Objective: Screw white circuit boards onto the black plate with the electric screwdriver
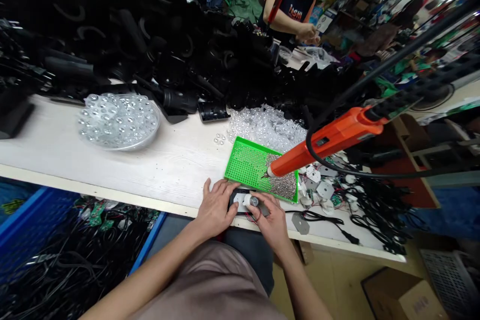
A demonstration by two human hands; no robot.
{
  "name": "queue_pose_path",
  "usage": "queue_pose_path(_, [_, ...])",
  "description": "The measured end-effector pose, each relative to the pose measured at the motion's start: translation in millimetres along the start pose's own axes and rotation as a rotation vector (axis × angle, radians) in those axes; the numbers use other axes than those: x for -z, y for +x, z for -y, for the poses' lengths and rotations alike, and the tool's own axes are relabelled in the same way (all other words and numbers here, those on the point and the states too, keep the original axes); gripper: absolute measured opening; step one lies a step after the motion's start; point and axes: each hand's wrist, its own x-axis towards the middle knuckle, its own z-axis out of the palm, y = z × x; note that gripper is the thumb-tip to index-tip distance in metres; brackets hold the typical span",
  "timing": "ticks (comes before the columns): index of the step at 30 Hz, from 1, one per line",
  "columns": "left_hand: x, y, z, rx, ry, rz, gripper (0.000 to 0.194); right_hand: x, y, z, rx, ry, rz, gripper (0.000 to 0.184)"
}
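Note:
At the table's near edge, my left hand grips the left end of a black plastic housing, its thumb close to a white plate inside. My right hand is closed around a small silver-and-white motor at the housing's right part. Thin red and dark wires hang from the motor by my fingers. Just beyond both hands lies a green perforated tray, with many small screws heaped at its right end. An orange electric screwdriver hangs over the tray, its tip near the screws.
A bowl of clear lens-like parts stands on the left; more clear parts are heaped behind the tray. Black housings pile up at the back. Cables lie right. A blue crate sits below left. Another person works opposite.

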Motion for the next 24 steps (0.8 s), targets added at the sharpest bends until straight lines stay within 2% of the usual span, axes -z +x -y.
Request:
queue_pose_path(3, [0.5, -2.2, 3.2, -0.009, -0.02, 0.01, 0.055, 1.8, 4.5, 6.7, 0.078, -0.209, -0.022, 0.026])
queue_pose_path(5, [0.1, -3.6, 5.4, -0.018, -0.03, 0.008, 0.054, 1.6, 6.8, 11.5, 0.106, -0.304, -0.022, 0.027])
queue_pose_path(11, [-1.6, -4.6, 9.2, -0.04, -0.031, 0.01, 0.049, 2.8, 12.4, 23.0, 0.176, -0.383, 0.034, 0.029])
queue_pose_path(18, [-0.6, -5.0, 7.5, -0.034, -0.015, 0.009, 0.051, 5.9, 19.9, 28.2, 0.164, -0.498, 0.119, 0.036])
queue_pose_path(24, [1.9, -4.5, 5.4, -0.041, -0.016, 0.014, 0.05, 1.8, 21.3, 26.7, 0.166, -0.551, 0.151, 0.034])
